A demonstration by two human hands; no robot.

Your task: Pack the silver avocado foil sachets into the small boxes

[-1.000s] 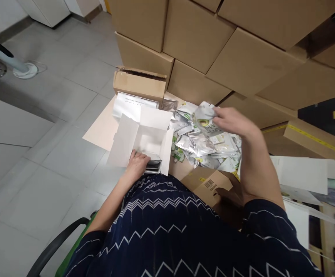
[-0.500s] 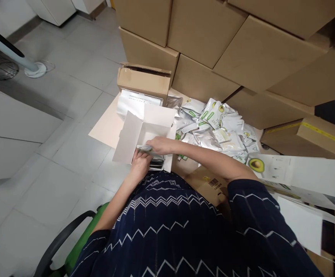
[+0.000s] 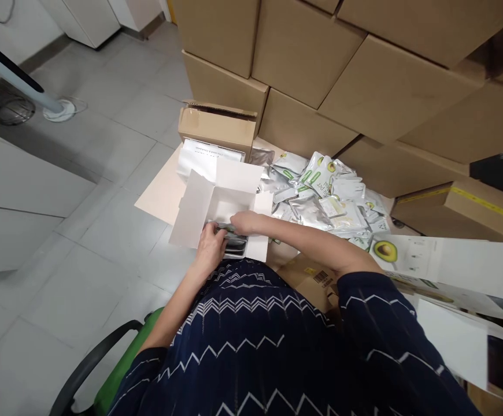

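An open white carton [image 3: 199,202] stands on the floor in front of me, flaps spread. My left hand [image 3: 210,249] rests on its near edge, fingers curled over a stack of silver sachets [image 3: 236,244] inside. My right hand [image 3: 243,222] reaches across into the carton and presses a silver sachet [image 3: 222,226] down onto that stack, fingers closed on it. A loose heap of silver avocado-print sachets [image 3: 325,193] lies to the right of the carton.
Stacked brown cardboard boxes [image 3: 321,63] wall the back. A small open brown box [image 3: 217,124] sits behind the carton on a flat cardboard sheet [image 3: 158,190]. White avocado-print flat cartons [image 3: 442,263] lie at right. A fan base [image 3: 63,110] stands far left; a green chair [image 3: 108,375] is beneath me.
My right hand carried a sachet from above the heap leftward into the white carton and now pushes it lower onto the stack. The left hand stayed at the carton's edge.
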